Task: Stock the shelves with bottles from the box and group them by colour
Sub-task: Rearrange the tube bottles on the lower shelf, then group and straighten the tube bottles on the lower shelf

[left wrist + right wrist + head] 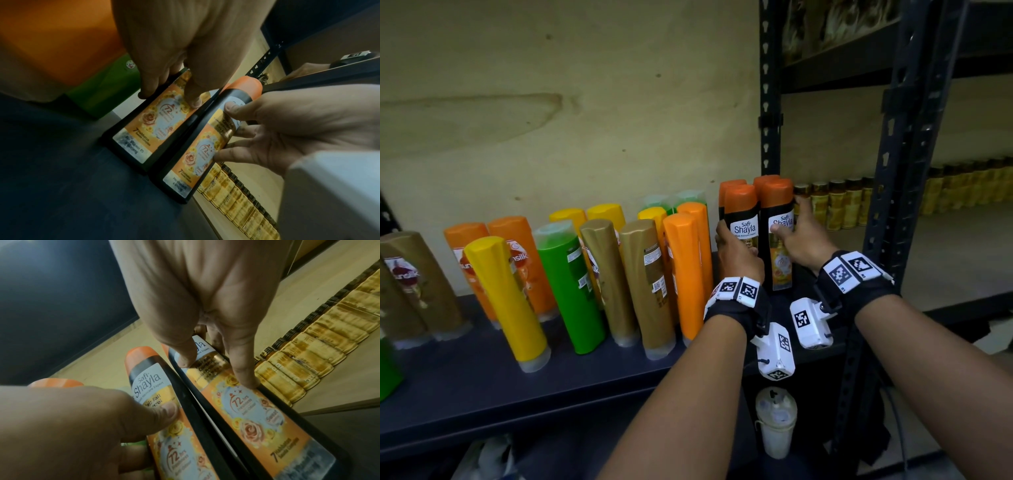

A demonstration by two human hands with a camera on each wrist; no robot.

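Two black bottles with orange caps stand side by side at the right end of the dark shelf [482, 377], with two like them behind. My left hand [736, 246] grips the left black bottle [743, 219], thumb on its label and fingers round its left edge. The wrist view shows this left hand [170, 97] on the same bottle [144, 129]. My right hand [796, 233] grips the right black bottle [779, 209], thumb on the label and fingers along its right side. From the right wrist, the right hand [214, 369] pinches that bottle [257, 418].
Orange [685, 274], yellow [506, 301], green [571, 291] and gold [643, 284] bottles stand mixed along the shelf to the left. A black rack upright [770, 137] rises just behind the black bottles. Gold-lidded jars [835, 205] line the neighbouring shelf at right. A white container [775, 425] sits below.
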